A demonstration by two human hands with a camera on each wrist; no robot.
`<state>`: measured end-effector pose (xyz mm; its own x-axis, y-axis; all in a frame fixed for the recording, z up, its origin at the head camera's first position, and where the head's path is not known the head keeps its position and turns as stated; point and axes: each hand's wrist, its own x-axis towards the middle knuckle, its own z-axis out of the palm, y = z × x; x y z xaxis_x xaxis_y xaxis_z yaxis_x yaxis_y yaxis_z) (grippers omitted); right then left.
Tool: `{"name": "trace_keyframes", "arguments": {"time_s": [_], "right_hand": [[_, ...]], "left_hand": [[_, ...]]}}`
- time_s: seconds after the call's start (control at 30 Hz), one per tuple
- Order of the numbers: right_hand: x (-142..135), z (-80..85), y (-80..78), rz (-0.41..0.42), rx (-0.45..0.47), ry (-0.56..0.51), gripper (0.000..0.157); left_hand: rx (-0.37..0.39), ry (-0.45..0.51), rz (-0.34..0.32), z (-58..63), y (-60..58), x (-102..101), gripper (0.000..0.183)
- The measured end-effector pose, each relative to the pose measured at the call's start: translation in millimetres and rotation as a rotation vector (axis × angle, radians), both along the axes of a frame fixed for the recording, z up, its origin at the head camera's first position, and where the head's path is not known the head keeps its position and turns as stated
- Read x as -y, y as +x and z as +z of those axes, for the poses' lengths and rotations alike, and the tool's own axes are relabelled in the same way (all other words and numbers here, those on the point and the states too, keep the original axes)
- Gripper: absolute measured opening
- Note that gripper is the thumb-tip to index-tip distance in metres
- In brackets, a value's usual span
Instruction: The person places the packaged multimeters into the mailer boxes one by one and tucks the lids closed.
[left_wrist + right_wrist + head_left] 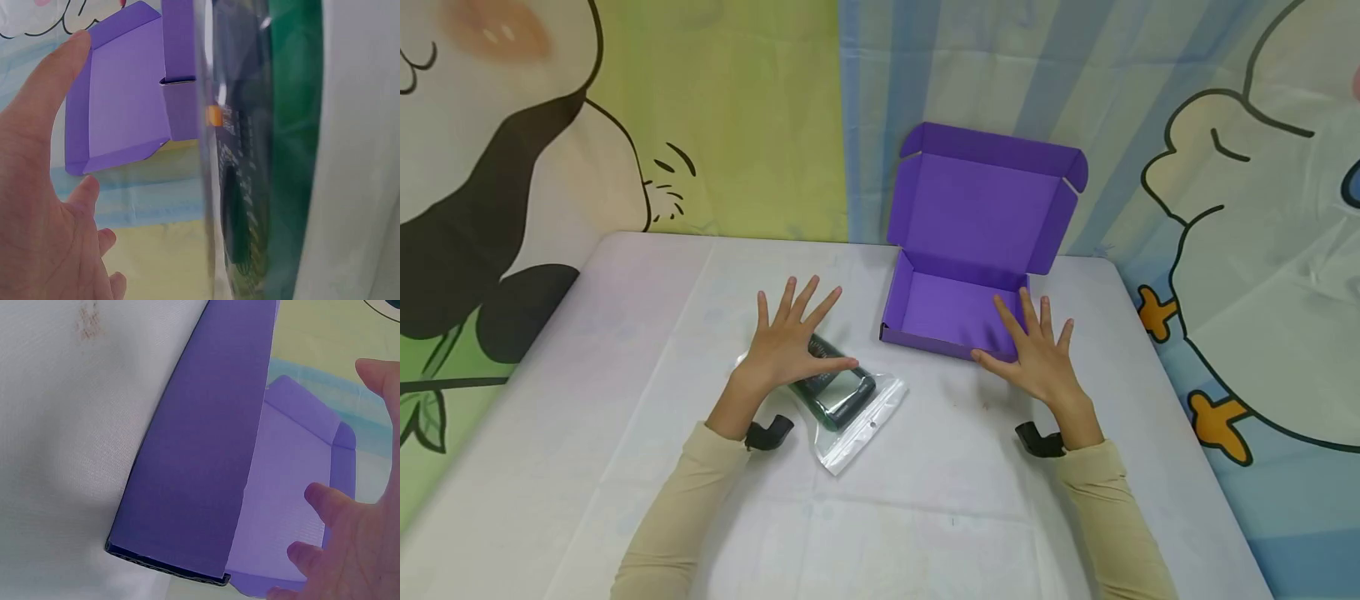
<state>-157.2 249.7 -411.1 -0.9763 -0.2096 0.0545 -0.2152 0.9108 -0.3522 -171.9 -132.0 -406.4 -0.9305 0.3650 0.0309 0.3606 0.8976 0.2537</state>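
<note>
My left hand (782,346), fingers spread wide, is held over a clear zip bag (874,423). Inside that bag lies a dark green packet (838,398), partly covered by the hand in the head view. The left wrist view has the packet (294,137) up close, beside spread fingers that hold nothing. A purple cardboard box (981,200) stands with its lid raised, its inside bare. My right hand (1037,358), also spread and holding nothing, is over the box's front right corner. From the right wrist, the box's front wall (194,437) fills the middle.
A white cloth covers the table (925,533). Behind it hangs a backdrop (737,125) with cartoon figures, close to the raised lid. Black wrist-worn pieces (770,433) are at both wrists.
</note>
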Motion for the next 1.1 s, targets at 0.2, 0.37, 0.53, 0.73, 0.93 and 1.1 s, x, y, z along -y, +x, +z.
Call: {"name": "trace_keyframes", "arguments": {"time_s": [0.2,0.37,0.53,0.73,0.93,1.1], "right_hand": [[-3,-2.4,1.9,-0.025,0.062,-0.125,0.104],[-5,-6.7,2.4,-0.034,0.104,-0.208,0.115],[-7,-11.4,1.6,-0.039,0.112,-0.246,0.117],[-12,-17.4,-1.1,-0.068,0.125,-0.303,0.115],[-17,-25.3,-4.5,-0.099,0.14,-0.377,0.114],[-19,-29.3,-5.9,-0.097,0.133,-0.412,0.113]], "left_hand": [[0.003,0.014,-0.023,-3.1,0.8,3,0.111],[0.023,0.042,-0.043,-7.6,0.4,6,0.111],[0.047,0.049,-0.054,-12.1,-0.2,8,0.111],[0.071,0.062,-0.065,-16.2,0.3,12,0.113],[0.116,0.117,-0.129,-17.1,0.5,20,0.117],[0.165,0.143,-0.183,-17.9,-0.2,26,0.121]]}}
